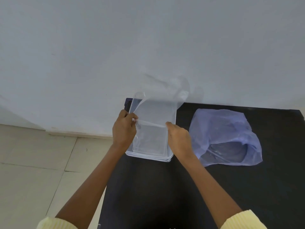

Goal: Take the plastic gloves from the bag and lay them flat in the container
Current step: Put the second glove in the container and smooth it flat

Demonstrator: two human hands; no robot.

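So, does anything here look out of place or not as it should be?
Mostly the glove: both hands, left hand and right hand, pinch its cuff over the clear container, but its finger end lifts up against the wall, not flat. The blue bag lies crumpled on the black table. Nothing looks spilled or damaged.

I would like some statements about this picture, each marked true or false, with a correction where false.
1. Both hands, left hand and right hand, hold one thin clear plastic glove. True.
2. The glove already lies flat inside the clear rectangular plastic container. False: it is held above the container, its far end lifted.
3. The crumpled pale blue plastic bag lies to the right of the container. True.
4. The container stands on the tiled floor. False: it stands on the black table.
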